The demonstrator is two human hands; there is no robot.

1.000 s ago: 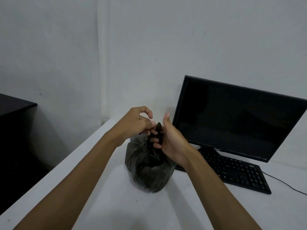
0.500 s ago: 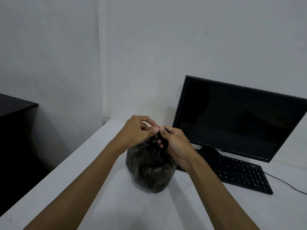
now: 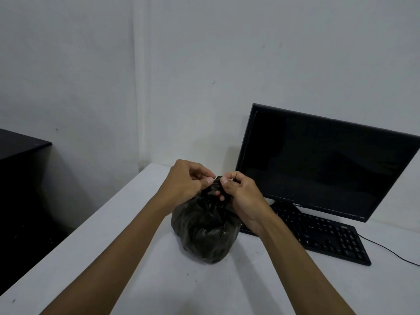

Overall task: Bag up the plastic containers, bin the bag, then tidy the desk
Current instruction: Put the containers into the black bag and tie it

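Note:
A full black plastic bag [image 3: 205, 233] stands on the white desk [image 3: 113, 258], its neck gathered at the top. My left hand [image 3: 187, 180] pinches the bunched neck from the left. My right hand [image 3: 241, 193] pinches it from the right, thumb and fingers closed on the plastic. The two thumbs nearly touch above the bag. The contents of the bag are hidden.
A black monitor [image 3: 322, 160] stands at the back right with a black keyboard [image 3: 322, 235] in front of it, close to the bag's right side. A cable [image 3: 391, 251] runs off right. A dark cabinet [image 3: 20, 178] stands left of the desk's edge.
Both hands have closed in on the bag's neck and now pinch it together; a second ago the right hand was spread beside the neck.

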